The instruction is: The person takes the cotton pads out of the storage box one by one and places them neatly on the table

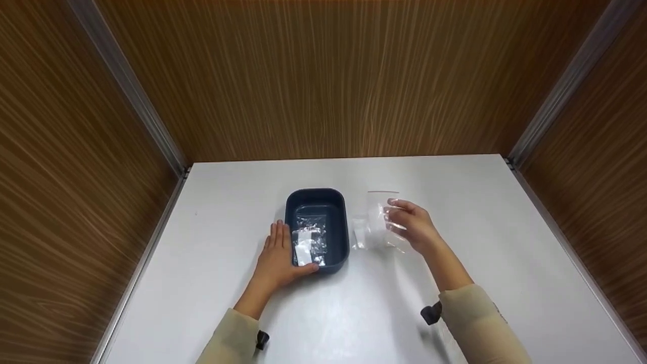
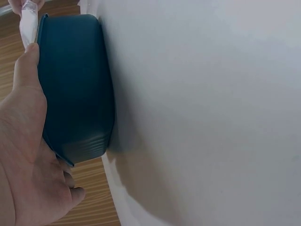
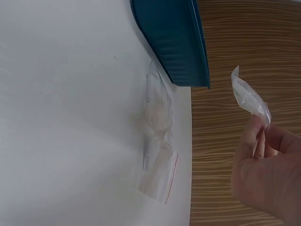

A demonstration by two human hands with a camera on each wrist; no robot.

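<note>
My left hand [image 1: 275,258] rests against a dark blue plastic bin [image 1: 345,227], fingers straight along its left side and thumb over the near rim. Small clear plastic bags [image 1: 304,247] lie inside, one with a white patch. Right of the bin, my right hand [image 1: 412,222] pinches a crumpled clear plastic bag [image 3: 249,99] between thumb and fingertips, raised above the table in the right wrist view. Below it, more clear bags [image 3: 157,127] lie on the table beside the bin, one with a red zip line. In the left wrist view the held bag [image 2: 29,21] shows past the bin's rim.
A white table [image 1: 202,283] lies under everything. Wood-grain panels [image 1: 323,81] stand at its back and both sides, joined by metal corner strips [image 1: 136,91]. Both sleeves are beige, with a small black device [image 1: 431,313] at the right wrist.
</note>
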